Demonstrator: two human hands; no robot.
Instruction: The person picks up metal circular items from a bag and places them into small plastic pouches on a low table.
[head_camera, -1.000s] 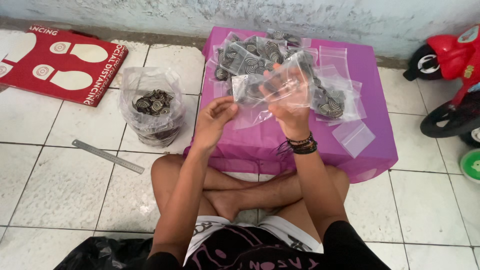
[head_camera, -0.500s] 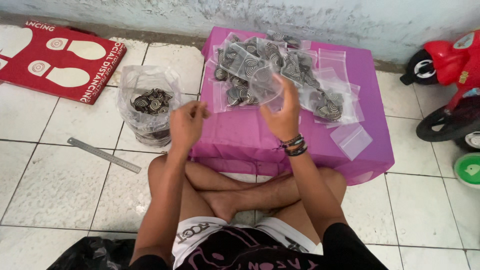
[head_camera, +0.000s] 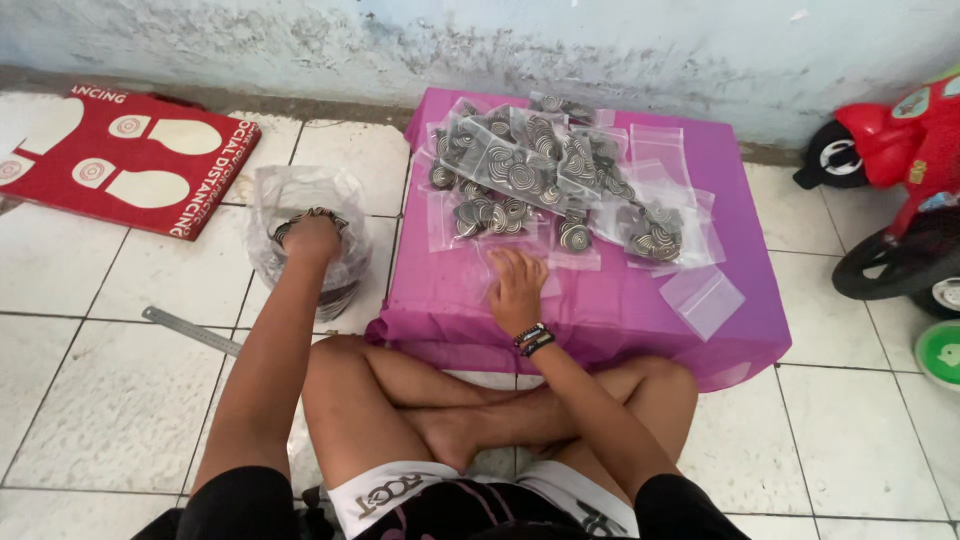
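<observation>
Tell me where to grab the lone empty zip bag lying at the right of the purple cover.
Pinch the empty zip bag at its near right corner, from the right front. It lies flat and apart from the filled bags on the purple cover, so that edge is likely free; both hands are elsewhere.

Filled packets lie on the table, bag left.

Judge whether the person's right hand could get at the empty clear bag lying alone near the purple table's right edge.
Probably yes: the right hand rests flat on the purple table, and the empty clear bag lies to its right with bare cloth between them.
</observation>
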